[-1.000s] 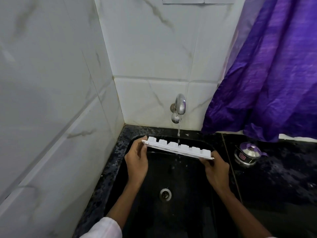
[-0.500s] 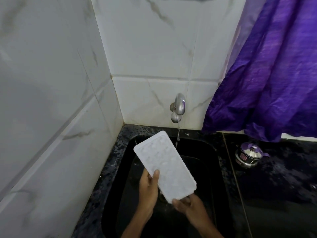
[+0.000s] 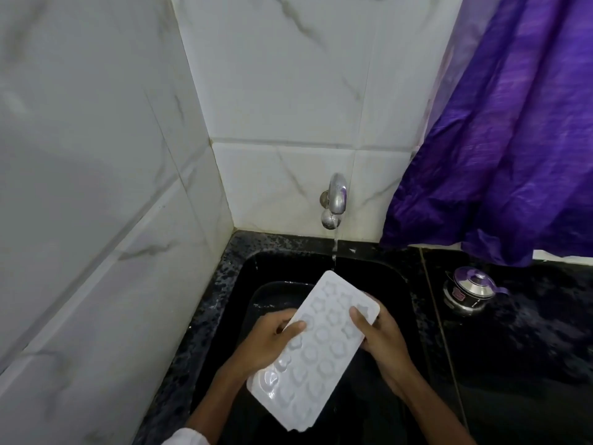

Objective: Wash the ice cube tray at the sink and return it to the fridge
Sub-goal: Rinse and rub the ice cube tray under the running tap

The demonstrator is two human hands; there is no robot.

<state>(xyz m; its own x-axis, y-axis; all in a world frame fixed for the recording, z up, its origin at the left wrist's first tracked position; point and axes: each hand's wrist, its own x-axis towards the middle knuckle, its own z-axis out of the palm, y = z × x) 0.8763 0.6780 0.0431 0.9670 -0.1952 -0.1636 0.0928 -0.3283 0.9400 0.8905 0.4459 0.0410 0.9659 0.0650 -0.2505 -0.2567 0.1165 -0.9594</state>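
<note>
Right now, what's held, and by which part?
The ice cube tray: left hand grips its left long edge, right hand its right long edge near the far corner.

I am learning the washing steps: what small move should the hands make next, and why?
Probably slide the tray forward: the water falls only at its far end, missing most hollows; the left hand and right hand grip its sides.

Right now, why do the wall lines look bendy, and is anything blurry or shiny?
Head view: the wide lens bends the wall tiles near the edges; the ice cube tray shows small wet glints; the tap and steel pot shine; the black sink is very dark.
</note>
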